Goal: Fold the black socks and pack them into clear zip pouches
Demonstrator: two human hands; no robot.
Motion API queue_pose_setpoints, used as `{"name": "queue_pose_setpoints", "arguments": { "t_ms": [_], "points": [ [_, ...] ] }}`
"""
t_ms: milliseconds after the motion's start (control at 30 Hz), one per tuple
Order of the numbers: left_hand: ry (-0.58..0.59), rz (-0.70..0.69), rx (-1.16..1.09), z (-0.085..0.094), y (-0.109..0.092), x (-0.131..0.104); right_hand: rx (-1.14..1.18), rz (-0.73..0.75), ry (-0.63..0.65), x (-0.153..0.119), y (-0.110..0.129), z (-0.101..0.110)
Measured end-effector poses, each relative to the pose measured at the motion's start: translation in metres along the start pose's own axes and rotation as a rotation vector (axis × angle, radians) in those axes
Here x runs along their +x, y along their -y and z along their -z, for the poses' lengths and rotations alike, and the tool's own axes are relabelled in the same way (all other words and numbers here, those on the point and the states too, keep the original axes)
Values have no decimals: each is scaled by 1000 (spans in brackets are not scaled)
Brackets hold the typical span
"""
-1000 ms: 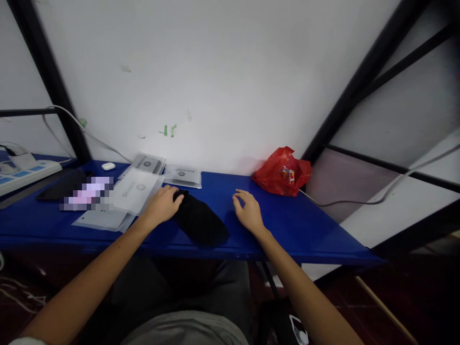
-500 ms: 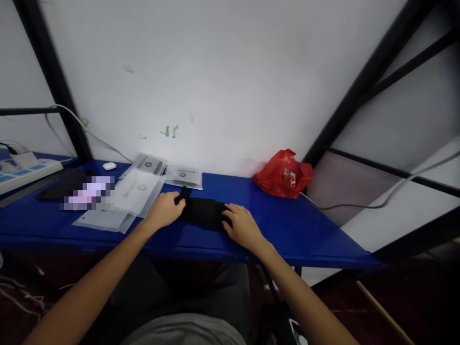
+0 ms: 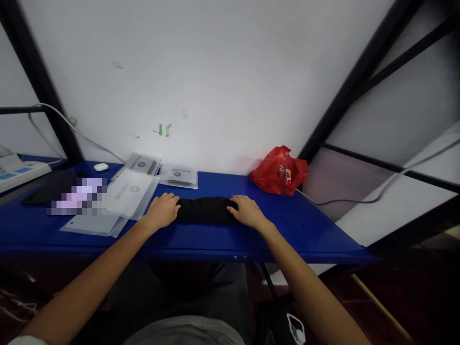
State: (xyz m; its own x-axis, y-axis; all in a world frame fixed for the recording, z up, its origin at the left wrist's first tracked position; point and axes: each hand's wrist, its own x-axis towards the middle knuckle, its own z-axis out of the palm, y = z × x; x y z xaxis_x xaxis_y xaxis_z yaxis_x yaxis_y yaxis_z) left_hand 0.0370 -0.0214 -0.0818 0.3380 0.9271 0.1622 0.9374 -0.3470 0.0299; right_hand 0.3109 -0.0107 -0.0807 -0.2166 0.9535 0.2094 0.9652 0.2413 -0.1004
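A black cloth [image 3: 204, 211] lies as a long flat strip on the blue table, near its front edge. At its left end my left hand [image 3: 164, 210] is closed on the fabric, thumb against the fingers. The right end is gripped by my right hand [image 3: 246, 211], its thumb on the near side and its fingers over the far edge. Between my hands the cloth looks smooth and straight.
Left of my left hand, frosted plastic pouches [image 3: 125, 194] overlap on the blue table [image 3: 287, 230], one more pouch [image 3: 178, 176] behind. A red bag [image 3: 279, 172] stands at the back right. Farther left are a white case [image 3: 101, 166], a blurred-out screen [image 3: 81, 195] and a power strip [image 3: 25, 173].
The dark piece that stuck up by my left hand now lies flat with the cloth. My hands have moved slightly apart, and the cloth reaches farther between them. The view has shifted a little.
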Motion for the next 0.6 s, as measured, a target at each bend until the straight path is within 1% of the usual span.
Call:
{"name": "queue_pose_setpoints", "arguments": {
  "t_ms": [100,200,300,367,400,467,533,567,600],
  "points": [
    [58,-8,-8,1,12,14,51,20,40,15,-11,-3],
    [107,31,-50,3,22,26,82,22,-5,25,-15,-5],
    [103,62,-97,8,25,37,91,13,-42,34,-15,-7],
    [39,55,-105,13,23,42,96,-8,-77,40,-13,-5],
    [-22,45,-102,16,22,43,108,-19,-121,43,-13,-4],
    [-182,12,-103,26,19,42,167,-20,-244,44,-13,2],
    [-310,-44,-147,37,17,33,256,16,-364,38,-15,11],
    [-334,-81,-194,43,17,26,296,47,-396,32,-15,16],
    [-331,-125,-258,48,18,17,322,81,-403,23,-16,22]
  ]
}}
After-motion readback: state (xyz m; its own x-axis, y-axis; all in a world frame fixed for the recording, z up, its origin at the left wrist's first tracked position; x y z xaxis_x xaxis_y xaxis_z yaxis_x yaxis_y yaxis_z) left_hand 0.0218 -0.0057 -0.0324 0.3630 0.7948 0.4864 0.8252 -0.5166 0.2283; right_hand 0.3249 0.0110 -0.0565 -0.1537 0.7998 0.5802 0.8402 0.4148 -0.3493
